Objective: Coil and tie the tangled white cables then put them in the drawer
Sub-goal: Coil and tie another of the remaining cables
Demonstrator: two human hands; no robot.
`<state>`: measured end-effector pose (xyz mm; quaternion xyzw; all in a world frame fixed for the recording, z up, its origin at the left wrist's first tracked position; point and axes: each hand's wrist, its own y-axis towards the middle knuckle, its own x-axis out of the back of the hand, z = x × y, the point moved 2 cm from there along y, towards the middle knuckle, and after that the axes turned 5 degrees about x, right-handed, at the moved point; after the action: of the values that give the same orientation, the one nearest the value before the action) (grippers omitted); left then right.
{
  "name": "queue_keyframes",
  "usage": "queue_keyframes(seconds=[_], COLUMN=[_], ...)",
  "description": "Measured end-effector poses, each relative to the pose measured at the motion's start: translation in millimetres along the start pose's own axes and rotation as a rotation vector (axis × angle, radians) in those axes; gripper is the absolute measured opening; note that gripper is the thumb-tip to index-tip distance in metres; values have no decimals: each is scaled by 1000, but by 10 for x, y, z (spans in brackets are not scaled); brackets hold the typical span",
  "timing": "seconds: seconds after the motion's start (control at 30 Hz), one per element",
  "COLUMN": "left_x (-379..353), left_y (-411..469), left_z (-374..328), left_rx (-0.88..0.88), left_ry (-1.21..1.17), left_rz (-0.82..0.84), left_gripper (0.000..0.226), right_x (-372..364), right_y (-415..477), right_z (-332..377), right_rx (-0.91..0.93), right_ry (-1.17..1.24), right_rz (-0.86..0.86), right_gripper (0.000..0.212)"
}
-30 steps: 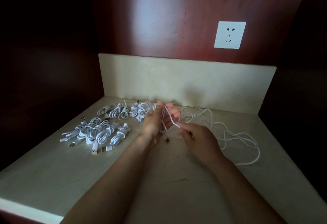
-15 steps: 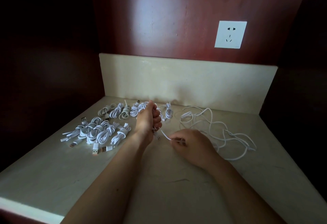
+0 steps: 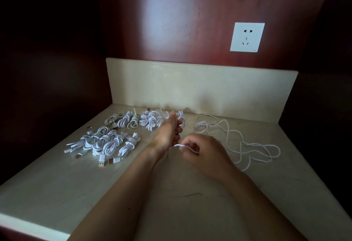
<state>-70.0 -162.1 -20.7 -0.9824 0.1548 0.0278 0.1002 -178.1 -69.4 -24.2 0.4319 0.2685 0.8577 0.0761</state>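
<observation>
My left hand (image 3: 169,132) is raised over the middle of the counter, fingers curled round loops of a white cable whose plug end hangs below the wrist. Just to its right, my right hand (image 3: 202,151) pinches the same white cable (image 3: 182,146) between thumb and fingers. The rest of that loose cable (image 3: 238,137) trails in tangled loops across the counter to the right. Several coiled and tied white cables (image 3: 106,141) lie in a group at the left, with another row of coiled cables (image 3: 144,120) along the back. No drawer is in view.
The pale stone counter (image 3: 57,193) has a low backsplash (image 3: 190,88) behind it and dark wooden walls on both sides. A white wall socket (image 3: 247,36) sits on the red-brown panel above. The counter's front edge runs along the lower left.
My left hand closed from spread fingers into a grip on the cable loops. My right hand drew the cable down and toward me, and the loose loops on the right shifted.
</observation>
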Motion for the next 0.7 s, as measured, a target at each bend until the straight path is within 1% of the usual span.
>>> queue_keyframes(seconds=[0.1,0.17,0.2,0.27,0.33,0.43,0.53,0.63,0.7], left_x=[-37,-46,-55,-83,-110,-113,-84,-100,-121], left_y=[-40,-70,-86,-109,-121,-126,-127,-161,-195], left_z=[9,11,14,35,70,107,124,109,88], left_rx=[37,52,62,104,160,284,387,393,358], left_ry=[47,103,138,180,197,200,197,218,251], left_rz=[91,143,174,253,353,480,539,606,632], left_gripper=[47,51,53,56,56,56,57,64,62], right_x=[49,93,118,163,194,201,206,205,213], right_y=[-3,-3,-1,-1,-1,-2,6,0,-7], right_z=[20,29,26,-9,-50,-75,-132,-178,-206], right_rx=[33,49,44,-10,-45,21,49,30,-21], right_ry=[-33,-72,-94,-142,-179,-187,-176,-183,-180], right_rz=[-64,-150,-204,-301,-352,-340,-349,-354,-376], right_gripper=[4,4,4,13,19,11,8,7,7])
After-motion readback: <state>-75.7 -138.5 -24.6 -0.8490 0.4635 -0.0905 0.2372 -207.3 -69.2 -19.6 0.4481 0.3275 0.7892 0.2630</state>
